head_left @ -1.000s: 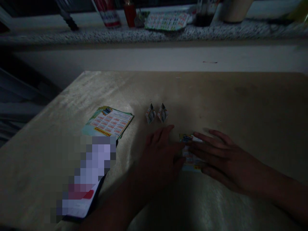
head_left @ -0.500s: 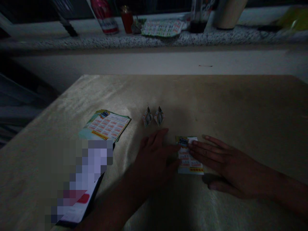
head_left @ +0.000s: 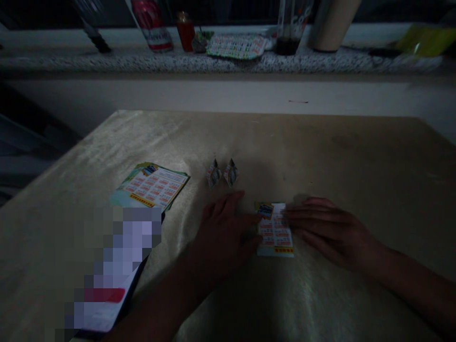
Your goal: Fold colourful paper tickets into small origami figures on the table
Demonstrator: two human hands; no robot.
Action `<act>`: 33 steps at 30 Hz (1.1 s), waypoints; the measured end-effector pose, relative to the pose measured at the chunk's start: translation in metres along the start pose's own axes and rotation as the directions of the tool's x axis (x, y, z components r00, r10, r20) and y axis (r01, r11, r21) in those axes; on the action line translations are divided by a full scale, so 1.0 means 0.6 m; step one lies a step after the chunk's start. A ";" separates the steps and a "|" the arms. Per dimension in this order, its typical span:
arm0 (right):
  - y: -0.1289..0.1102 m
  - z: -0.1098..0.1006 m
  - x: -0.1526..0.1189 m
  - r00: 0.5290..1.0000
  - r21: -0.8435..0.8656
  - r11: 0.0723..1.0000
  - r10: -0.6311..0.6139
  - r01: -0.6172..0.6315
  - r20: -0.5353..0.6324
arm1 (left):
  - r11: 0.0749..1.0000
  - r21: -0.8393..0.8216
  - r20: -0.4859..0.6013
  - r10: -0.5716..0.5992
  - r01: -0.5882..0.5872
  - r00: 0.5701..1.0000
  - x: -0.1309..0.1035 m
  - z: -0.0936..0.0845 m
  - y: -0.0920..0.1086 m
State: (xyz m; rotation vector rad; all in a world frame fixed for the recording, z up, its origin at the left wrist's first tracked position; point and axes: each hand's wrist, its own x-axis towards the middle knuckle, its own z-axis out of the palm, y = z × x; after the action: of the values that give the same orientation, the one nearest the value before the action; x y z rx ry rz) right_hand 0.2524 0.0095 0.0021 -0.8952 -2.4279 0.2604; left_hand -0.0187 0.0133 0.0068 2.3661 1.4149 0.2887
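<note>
A folded paper calendar card [head_left: 275, 237] lies flat on the table between my hands. My left hand [head_left: 228, 237] rests palm down with its fingers apart, its index finger and thumb at the card's left edge. On the other side, my right hand [head_left: 331, 230] is stretched out, fingertips at the card's upper right edge and thumb beside the fingers. Beyond my left hand stand two small folded paper pieces [head_left: 214, 175], pointed at the top. A stack of similar calendar cards [head_left: 156, 184] lies to the left, unfolded.
A phone [head_left: 117, 285], its screen partly blurred out, lies left of my left forearm on the table [head_left: 342, 152]. Along the granite sill [head_left: 142, 61] behind are a red can [head_left: 153, 28], a red bottle [head_left: 185, 33], a patterned packet [head_left: 237, 46] and a glass with dark liquid [head_left: 288, 42].
My right hand has slid off the card's face to its right edge, with the thumb drawn in. The left hand keeps its place at the card. The view has shifted slightly.
</note>
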 end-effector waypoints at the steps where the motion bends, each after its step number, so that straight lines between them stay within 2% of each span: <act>1: -0.001 0.001 0.004 0.998 0.027 0.999 0.029 -0.028 -0.053 | 1.000 -0.001 0.001 -0.002 0.002 1.000 0.000 0.000 0.000; 4: -0.005 0.006 0.008 0.991 0.010 0.998 0.061 -0.060 -0.116 | 1.000 -0.004 0.006 -0.006 0.006 1.000 0.000 -0.001 0.000; 8: -0.008 0.023 -0.008 0.997 -0.144 0.989 0.013 -0.025 -0.082 | 1.000 -0.003 0.010 -0.009 0.009 1.000 -0.001 -0.001 0.002; 10: -0.007 0.031 -0.019 0.997 -0.189 0.979 0.077 -0.081 -0.027 | 1.000 -0.001 0.007 -0.004 0.004 1.000 -0.002 -0.001 0.001; 14: -0.009 0.039 -0.034 0.987 -0.253 0.954 0.157 -0.158 -0.024 | 1.000 0.002 -0.002 0.005 -0.005 1.000 -0.004 0.002 0.000; 21: -0.019 0.026 -0.032 0.976 -0.279 0.944 0.203 -0.175 0.075 | 1.000 0.009 -0.007 -0.004 0.004 1.000 -0.003 0.001 0.000; 33: -0.029 0.012 -0.027 0.906 -0.277 0.922 0.340 -0.270 0.252 | 1.000 0.013 -0.002 0.000 0.000 1.000 -0.004 0.002 -0.001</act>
State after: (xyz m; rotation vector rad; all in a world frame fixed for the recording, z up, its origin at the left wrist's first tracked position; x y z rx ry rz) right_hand 0.2492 -0.0144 -0.0044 -1.4449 -2.6200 0.2358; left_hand -0.0198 0.0109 0.0056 2.3764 1.4222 0.2833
